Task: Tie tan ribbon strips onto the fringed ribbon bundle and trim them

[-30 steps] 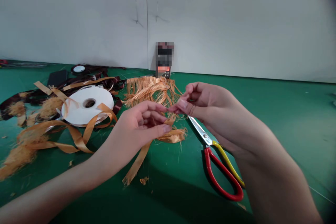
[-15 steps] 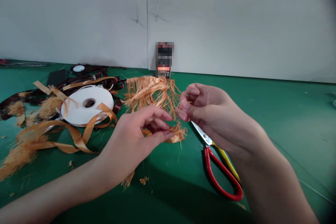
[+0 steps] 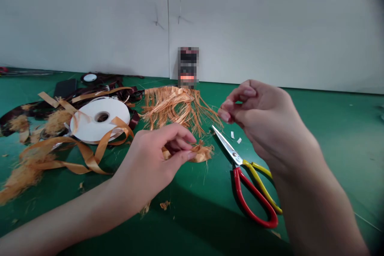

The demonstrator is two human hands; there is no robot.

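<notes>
Over the green bench (image 3: 339,144), the likeliest trouble is a tear or a slip: a hard tug on the frayed strip of shiny orange ribbon (image 3: 204,153) could rip its loosened weave, or draw it out of the left hand (image 3: 159,154), whose hold looks light. Its ragged edge might also tangle with the fringed bundle of peach-orange ribbon fibres (image 3: 180,106) just beyond it. The steel scissors with red and yellow handles (image 3: 235,157) lie beside it on the right, under the right forearm, so a lowered wrist could knock them.

The strip sits within the left grip, pinched between thumb and fingertips, part of it showing inside the curled fingers and a crumpled end jutting past them towards the scissors. Well apart from it, the right hand (image 3: 264,122) hovers with thumb and fingertips pressed together; whether a thin thread is caught there, I cannot tell.
</notes>
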